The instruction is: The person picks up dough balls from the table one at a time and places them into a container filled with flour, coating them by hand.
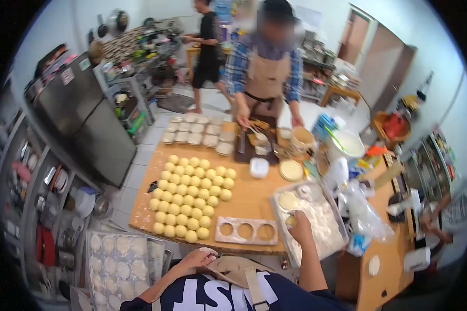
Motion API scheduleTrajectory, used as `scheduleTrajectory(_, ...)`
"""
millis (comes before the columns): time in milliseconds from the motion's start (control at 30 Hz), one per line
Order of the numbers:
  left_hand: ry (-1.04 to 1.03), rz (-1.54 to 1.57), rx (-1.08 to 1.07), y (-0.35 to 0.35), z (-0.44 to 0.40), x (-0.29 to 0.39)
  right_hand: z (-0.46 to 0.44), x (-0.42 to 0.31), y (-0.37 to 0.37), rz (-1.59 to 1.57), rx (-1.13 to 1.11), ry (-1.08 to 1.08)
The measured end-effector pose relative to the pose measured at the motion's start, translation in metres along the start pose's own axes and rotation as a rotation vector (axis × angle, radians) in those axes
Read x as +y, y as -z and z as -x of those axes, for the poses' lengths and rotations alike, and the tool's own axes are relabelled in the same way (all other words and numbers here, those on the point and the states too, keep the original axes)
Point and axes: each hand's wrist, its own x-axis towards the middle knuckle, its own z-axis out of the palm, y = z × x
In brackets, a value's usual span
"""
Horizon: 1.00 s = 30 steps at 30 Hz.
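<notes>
My right hand reaches into a metal tray of white flour, at its left side. Its fingers are closed on a small pale-yellow dough piece, partly hidden by them. Just above it in the tray lies a flat dough round, with a small floury ring-shaped thing beside it. My left hand, fingertips white with flour, is held in front of my apron by the table edge; its fingers are loosely stretched and nothing shows in them. A floury wooden mould with three round holes lies between my hands.
Rows of yellow dough balls cover the table's left half. White lidded tubs stand behind them. Across the table a person in an apron spoons filling over a dark tray. A tray of dough rounds is at lower left.
</notes>
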Motion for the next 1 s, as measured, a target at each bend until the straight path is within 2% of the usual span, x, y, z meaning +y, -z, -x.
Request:
scheduleTrajectory(33, -0.011, -0.009, -0.035, -0.009, -0.008, 0.01, 0.014, 0.015, 0.011, -0.005, 0.022, -0.037)
scheduleTrajectory(67, -0.106, -0.005, -0.045, -0.024, -0.021, 0.0, 0.025, 0.035, 0.016, 0.038, 0.043, -0.055)
scheduleTrajectory(200, -0.077, -0.063, -0.08, -0.044, -0.045, 0.071, 0.062, 0.06, 0.055, 0.088, 0.046, -0.151)
scheduleTrajectory(300, -0.138, -0.054, -0.114, -0.073, -0.063, 0.078, 0.072, 0.092, 0.063, 0.125, -0.089, -0.216)
scheduleTrajectory(400, -0.144, -0.055, -0.117, -0.1, -0.072, 0.097, 0.083, 0.113, 0.042, 0.082, -0.196, -0.001)
scheduleTrajectory(500, -0.132, -0.034, -0.07, -0.113, -0.07, 0.109, 0.083, 0.122, 0.024, 0.116, -0.334, 0.09)
scheduleTrajectory(533, -0.109, -0.019, -0.062, -0.117, -0.068, 0.109, 0.081, 0.113, 0.033, 0.128, -0.412, 0.026)
scheduleTrajectory(633, -0.045, 0.016, -0.047, -0.127, -0.063, 0.108, 0.082, 0.127, 0.038, 0.102, -0.324, 0.015)
scheduleTrajectory(733, 0.006, 0.027, -0.04, -0.13, -0.058, 0.112, 0.087, 0.148, 0.039, 0.235, -0.632, -0.03)
scheduleTrajectory(833, 0.035, 0.033, -0.009, -0.132, -0.055, 0.111, 0.094, 0.151, 0.023, 0.011, -0.717, 0.014)
scheduleTrajectory(933, 0.06, 0.042, 0.024, -0.132, -0.052, 0.12, 0.094, 0.139, 0.004, 0.035, -0.653, 0.16)
scheduleTrajectory(1000, 0.061, 0.044, 0.049, -0.132, -0.052, 0.123, 0.095, 0.128, -0.005, 0.092, -0.631, 0.166)
